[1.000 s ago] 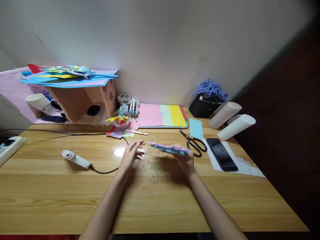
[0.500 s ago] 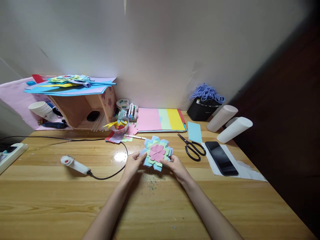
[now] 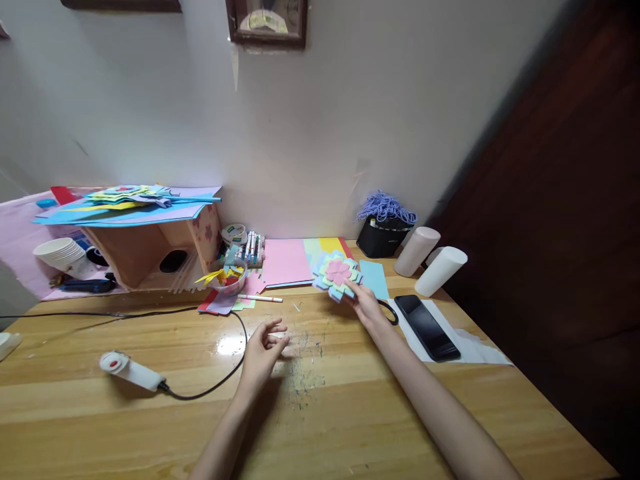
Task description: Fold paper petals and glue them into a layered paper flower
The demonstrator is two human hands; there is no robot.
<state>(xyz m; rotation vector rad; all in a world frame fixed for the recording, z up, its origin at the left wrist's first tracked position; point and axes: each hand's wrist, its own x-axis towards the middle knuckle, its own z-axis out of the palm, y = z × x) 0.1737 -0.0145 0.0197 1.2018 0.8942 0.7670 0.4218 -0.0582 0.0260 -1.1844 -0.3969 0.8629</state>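
My right hand (image 3: 367,305) is stretched forward over the desk and grips the edge of a layered paper flower (image 3: 337,274), pink in the middle with green, blue and lilac petals. The flower hovers over the stack of coloured paper sheets (image 3: 295,261) at the wall. Black scissors lie mostly hidden under that hand. My left hand (image 3: 264,348) rests on the wooden desk (image 3: 320,413) with its fingers loosely curled and apart, holding nothing. A white glue gun (image 3: 127,370) with a black cord lies to its left.
A wooden box (image 3: 150,250) topped with paper sheets stands at the back left, beside paper cups (image 3: 57,253). A bowl of paper scraps (image 3: 225,277), markers (image 3: 250,245), a black pot with purple yarn (image 3: 385,227), two white cylinders (image 3: 430,261) and a phone (image 3: 426,327) lie about.
My left hand let go of the paper flower and dropped to the desk. My right hand carried the flower forward and right, toward the paper stack. The camera tilted up.
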